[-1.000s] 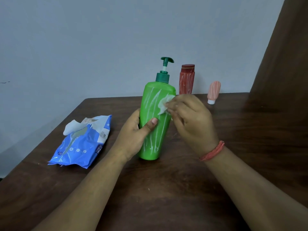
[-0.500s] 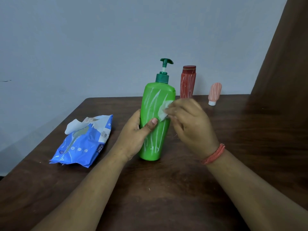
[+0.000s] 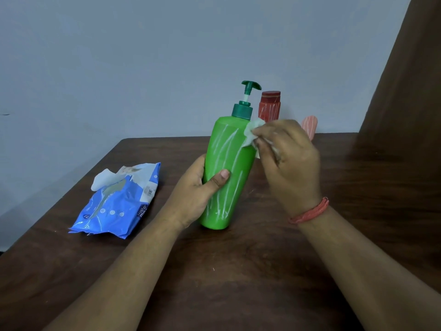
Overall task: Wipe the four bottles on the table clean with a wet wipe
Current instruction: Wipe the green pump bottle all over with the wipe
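I can read very little here. The blue wet wipe pack (image 3: 117,204) lying on the counter (image 3: 238,271) has white letters near its right edge, but I only make out bits like "mee" and "mo". It also has a small white sticker with a barcode, too tiny to read. I see no words on the bottles.

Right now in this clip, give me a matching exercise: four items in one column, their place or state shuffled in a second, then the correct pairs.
Items:
1. green pump bottle
2. wet wipe
3. blue wipe pack
4. red bottle

States:
A. lying open on the table's left
B. standing behind the pump bottle
C. gripped by the left hand
D. pinched in the right hand

Pairs: 1-C, 2-D, 3-A, 4-B
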